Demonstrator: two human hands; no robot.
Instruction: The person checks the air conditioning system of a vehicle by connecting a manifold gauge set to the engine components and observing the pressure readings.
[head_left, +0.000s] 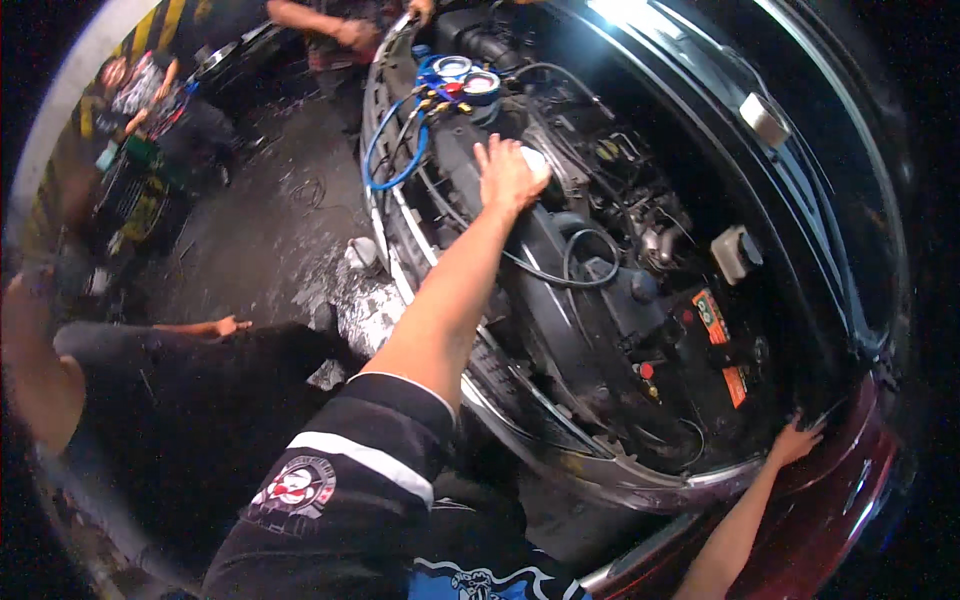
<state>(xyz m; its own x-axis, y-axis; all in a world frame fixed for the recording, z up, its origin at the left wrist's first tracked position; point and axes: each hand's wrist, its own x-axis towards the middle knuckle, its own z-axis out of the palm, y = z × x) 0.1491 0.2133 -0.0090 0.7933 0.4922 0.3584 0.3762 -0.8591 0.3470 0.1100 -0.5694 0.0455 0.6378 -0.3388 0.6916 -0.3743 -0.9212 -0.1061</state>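
Note:
My left hand (512, 178) reaches over the black front panel (545, 265) of a car's engine bay, its fingers spread. A small white rounded thing (536, 163) shows at the thumb side of this hand; whether I hold it or only touch it is unclear. Just beyond the fingers sits a gauge set with two round dials (453, 68) and a blue hose (374, 165). A grey hose (590, 284) loops to the right of my forearm. My right hand (798, 440) rests on the edge of the dark red fender (850, 450), fingers apart.
A car battery with an orange label (718, 345) and a white reservoir (737, 254) sit in the bay. A white box-like thing (765, 120) lies near the windshield. A white jug (361, 253) stands on the wet floor. Other people are at the left and the far front.

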